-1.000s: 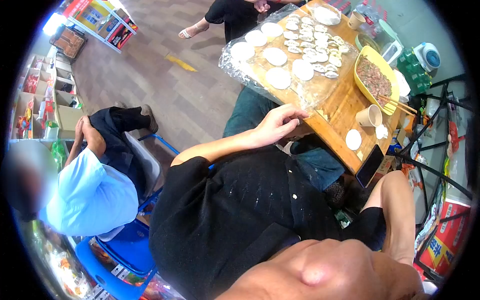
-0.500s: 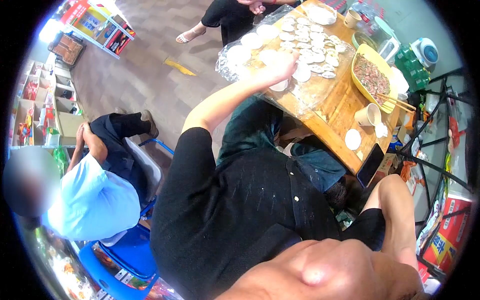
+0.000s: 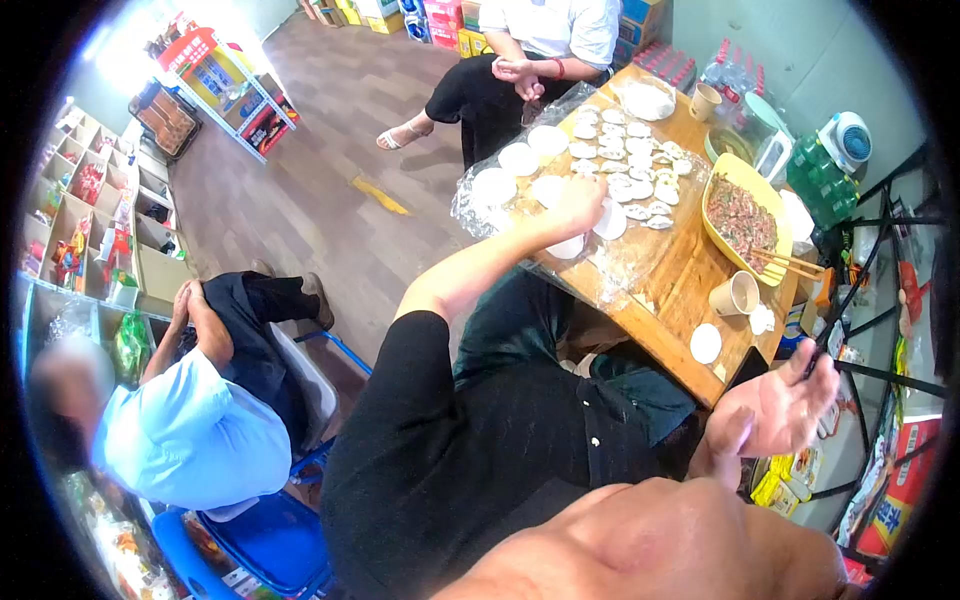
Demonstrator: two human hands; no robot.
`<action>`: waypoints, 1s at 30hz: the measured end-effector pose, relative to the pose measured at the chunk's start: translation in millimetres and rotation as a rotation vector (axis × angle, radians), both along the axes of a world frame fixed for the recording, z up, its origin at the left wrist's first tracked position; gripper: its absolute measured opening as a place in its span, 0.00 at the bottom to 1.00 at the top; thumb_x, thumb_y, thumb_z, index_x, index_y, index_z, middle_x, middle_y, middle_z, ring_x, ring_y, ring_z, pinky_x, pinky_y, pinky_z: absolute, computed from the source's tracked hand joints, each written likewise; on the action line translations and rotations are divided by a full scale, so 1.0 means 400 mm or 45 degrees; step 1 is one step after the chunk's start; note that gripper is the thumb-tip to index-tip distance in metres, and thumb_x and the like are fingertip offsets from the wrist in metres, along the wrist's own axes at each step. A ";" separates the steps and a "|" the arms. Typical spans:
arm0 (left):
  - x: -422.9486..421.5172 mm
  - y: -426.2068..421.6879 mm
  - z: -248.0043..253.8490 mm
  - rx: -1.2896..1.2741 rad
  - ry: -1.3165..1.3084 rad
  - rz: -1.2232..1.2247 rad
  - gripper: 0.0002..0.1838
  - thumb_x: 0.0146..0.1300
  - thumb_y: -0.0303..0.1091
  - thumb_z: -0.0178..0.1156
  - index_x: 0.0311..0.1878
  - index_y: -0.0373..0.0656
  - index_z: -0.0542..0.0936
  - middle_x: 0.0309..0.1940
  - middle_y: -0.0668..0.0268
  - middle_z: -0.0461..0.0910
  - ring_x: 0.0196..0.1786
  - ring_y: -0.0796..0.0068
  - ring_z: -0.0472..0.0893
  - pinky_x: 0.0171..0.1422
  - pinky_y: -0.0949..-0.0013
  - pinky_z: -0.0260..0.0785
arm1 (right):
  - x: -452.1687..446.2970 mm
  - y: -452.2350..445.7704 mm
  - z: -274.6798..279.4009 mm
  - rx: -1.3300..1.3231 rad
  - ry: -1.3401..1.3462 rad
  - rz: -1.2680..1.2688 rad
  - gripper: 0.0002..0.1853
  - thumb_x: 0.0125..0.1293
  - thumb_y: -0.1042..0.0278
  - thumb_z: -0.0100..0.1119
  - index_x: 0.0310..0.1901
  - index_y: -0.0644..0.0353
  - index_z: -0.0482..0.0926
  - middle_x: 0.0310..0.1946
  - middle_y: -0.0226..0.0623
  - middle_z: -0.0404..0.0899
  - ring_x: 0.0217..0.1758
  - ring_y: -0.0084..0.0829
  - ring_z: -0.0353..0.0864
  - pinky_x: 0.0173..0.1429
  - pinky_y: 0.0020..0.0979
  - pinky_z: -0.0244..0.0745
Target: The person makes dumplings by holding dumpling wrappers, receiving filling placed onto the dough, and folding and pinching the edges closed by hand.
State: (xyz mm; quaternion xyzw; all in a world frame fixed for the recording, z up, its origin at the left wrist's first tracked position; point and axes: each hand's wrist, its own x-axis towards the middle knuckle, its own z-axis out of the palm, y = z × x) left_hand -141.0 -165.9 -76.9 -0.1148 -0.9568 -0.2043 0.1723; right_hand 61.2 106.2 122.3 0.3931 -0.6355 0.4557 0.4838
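Note:
My left hand (image 3: pixel 580 208) is over the near left part of the table, fingers curled, with the fingertips mostly hidden. It is right beside a round white dumpling wrapper (image 3: pixel 611 220), and another wrapper (image 3: pixel 548 191) lies on its other side. Whether it pinches a wrapper I cannot tell. Just beyond are several folded dumplings (image 3: pixel 640 160) in rows on clear plastic film. Raised off the table's near right corner, my right hand (image 3: pixel 775 410) has its fingers apart and palm showing. A dark phone (image 3: pixel 750 367) at the table edge is partly covered by it.
On the wooden table (image 3: pixel 660 325) stand a yellow bowl of meat filling (image 3: pixel 740 215) with chopsticks (image 3: pixel 790 263) and a paper cup (image 3: pixel 735 295). A single wrapper (image 3: pixel 705 343) lies near the corner. Two seated people are nearby. A black metal rack (image 3: pixel 880 230) stands at right.
My right hand has risen from low beside the table into view, fingers spread, now overlapping the phone. My left hand stays among the same wrappers. The camera view has shifted.

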 end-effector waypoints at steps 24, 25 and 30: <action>0.395 0.094 0.198 0.766 -0.030 -0.667 0.20 0.60 0.26 0.62 0.57 0.41 0.75 0.36 0.61 0.76 0.38 0.68 0.78 0.42 0.66 0.73 | -0.126 -0.085 -0.324 0.667 -1.546 0.061 0.11 0.64 0.71 0.58 0.46 0.62 0.82 0.31 0.43 0.83 0.34 0.30 0.82 0.39 0.32 0.74; 0.402 0.087 0.214 0.896 -0.169 -0.685 0.21 0.60 0.27 0.62 0.58 0.41 0.74 0.37 0.61 0.76 0.39 0.69 0.78 0.42 0.66 0.72 | -0.116 -0.095 -0.325 0.564 -1.437 0.161 0.11 0.64 0.75 0.57 0.47 0.64 0.82 0.33 0.42 0.85 0.36 0.27 0.82 0.41 0.30 0.75; 0.395 0.046 0.128 1.772 -0.914 -1.003 0.35 0.70 0.43 0.56 0.74 0.40 0.56 0.64 0.60 0.68 0.65 0.69 0.69 0.68 0.63 0.63 | -0.092 -0.107 -0.283 0.536 -1.542 0.444 0.12 0.66 0.74 0.57 0.49 0.67 0.81 0.36 0.32 0.84 0.39 0.21 0.79 0.46 0.26 0.74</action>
